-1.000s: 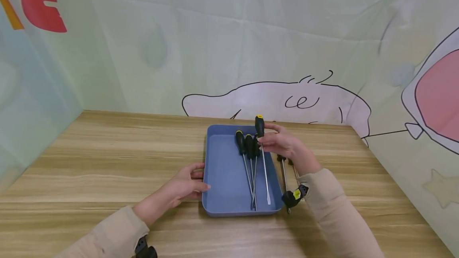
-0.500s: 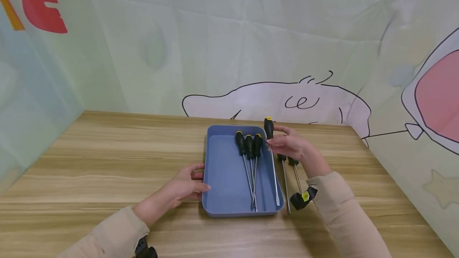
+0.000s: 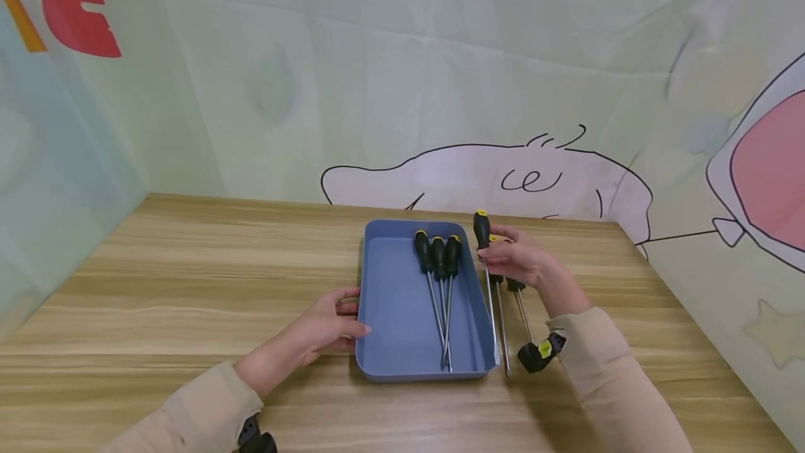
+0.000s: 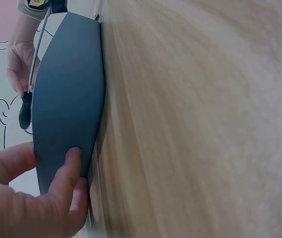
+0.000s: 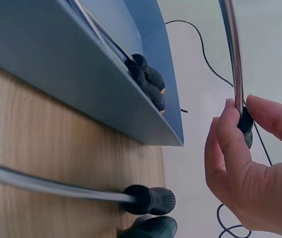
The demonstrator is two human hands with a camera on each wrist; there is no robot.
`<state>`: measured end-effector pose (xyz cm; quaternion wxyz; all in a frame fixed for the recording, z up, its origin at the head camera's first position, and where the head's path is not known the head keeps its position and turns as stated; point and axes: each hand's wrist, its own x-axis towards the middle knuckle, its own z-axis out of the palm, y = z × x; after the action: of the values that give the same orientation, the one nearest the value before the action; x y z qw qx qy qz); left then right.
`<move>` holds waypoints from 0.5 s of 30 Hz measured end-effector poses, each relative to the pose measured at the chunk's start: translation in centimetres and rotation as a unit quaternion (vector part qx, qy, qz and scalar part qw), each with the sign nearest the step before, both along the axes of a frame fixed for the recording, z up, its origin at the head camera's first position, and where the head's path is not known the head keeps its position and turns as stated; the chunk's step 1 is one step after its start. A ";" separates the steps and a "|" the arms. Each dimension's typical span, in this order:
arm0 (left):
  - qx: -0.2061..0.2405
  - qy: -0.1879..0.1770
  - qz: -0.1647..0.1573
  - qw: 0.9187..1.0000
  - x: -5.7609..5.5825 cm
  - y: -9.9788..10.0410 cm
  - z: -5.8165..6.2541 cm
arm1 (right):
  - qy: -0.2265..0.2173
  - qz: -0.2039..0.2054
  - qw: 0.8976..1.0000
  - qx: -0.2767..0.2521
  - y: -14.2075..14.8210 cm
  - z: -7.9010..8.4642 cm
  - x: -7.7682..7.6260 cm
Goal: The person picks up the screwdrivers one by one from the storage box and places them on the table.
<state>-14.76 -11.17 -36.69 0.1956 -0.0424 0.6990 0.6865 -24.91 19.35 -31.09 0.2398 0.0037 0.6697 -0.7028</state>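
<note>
My right hand (image 3: 514,259) pinches a screwdriver (image 3: 481,231) near where its black, yellow-capped handle meets the shaft. It hangs handle up by the right wall of a blue tray (image 3: 393,306), its tip in front of that wall in the head view. My left hand (image 3: 323,327) holds the tray's left wall, thumb over the rim; in the left wrist view, fingers (image 4: 71,163) press the outer wall. Three screwdrivers (image 3: 438,261) lie inside the tray, handles away from me, shafts crossing. Two more screwdrivers (image 5: 153,200) lie on the table right of the tray, partly behind my right hand.
The wood-grain table (image 3: 220,257) extends to both sides of the tray. A printed cloth backdrop (image 3: 377,89) stands behind and beside it. A thin black cable (image 5: 200,44) shows beyond the table in the right wrist view.
My right hand has carried the screwdriver rightward, from above the tray's inside to its right wall. My left hand and the tray have stayed put.
</note>
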 end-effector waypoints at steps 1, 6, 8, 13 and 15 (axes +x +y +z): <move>0.000 0.000 0.000 1.000 0.0 0.0 0.0 | 0.000 -0.001 1.000 -0.002 0.1 0.0 0.0; 0.000 0.001 0.002 1.000 0.0 0.0 0.0 | -0.003 0.001 1.000 -0.018 0.8 -0.4 -0.1; 0.001 -0.001 0.002 1.000 0.0 0.0 0.1 | -0.005 -0.003 1.000 -0.022 1.1 -0.5 -0.1; 0.004 -0.002 0.001 1.000 0.0 0.0 0.1 | -0.010 -0.019 1.000 -0.018 2.1 -0.5 -0.1; 0.003 -0.002 0.001 1.000 0.0 0.0 0.1 | -0.013 -0.024 1.000 -0.014 2.5 -0.5 -0.1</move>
<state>-14.71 -11.17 -36.60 0.1964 -0.0439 0.6968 0.6884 -24.97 21.88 -31.62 0.2316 0.0250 0.6563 -0.7176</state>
